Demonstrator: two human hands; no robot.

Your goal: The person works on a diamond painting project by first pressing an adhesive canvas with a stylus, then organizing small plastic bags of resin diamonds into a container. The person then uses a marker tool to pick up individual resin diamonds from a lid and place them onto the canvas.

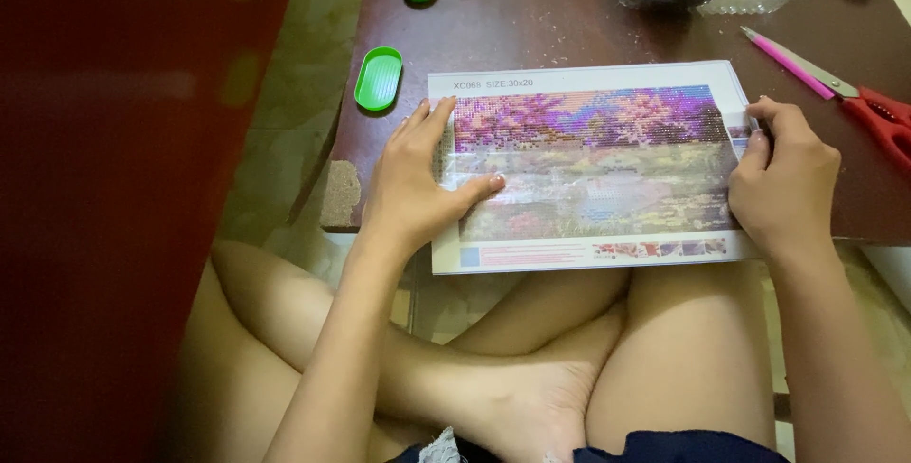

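— What is lying under the hands?

— A diamond painting canvas [593, 164] is lying flat on the dark brown tabletop [569, 31], with its long side running left to right. Its near edge is hanging a little over the tabletop edge, above the person's knees.

— How is it looking?

— It is a rectangle with a white border. The picture is showing pink and purple trees on top and a green and yellowish landscape below. A thin strip of small coloured symbols is running along the bottom border. A clear film seems to be covering the lower part, making it look paler; the upper band is looking brighter.
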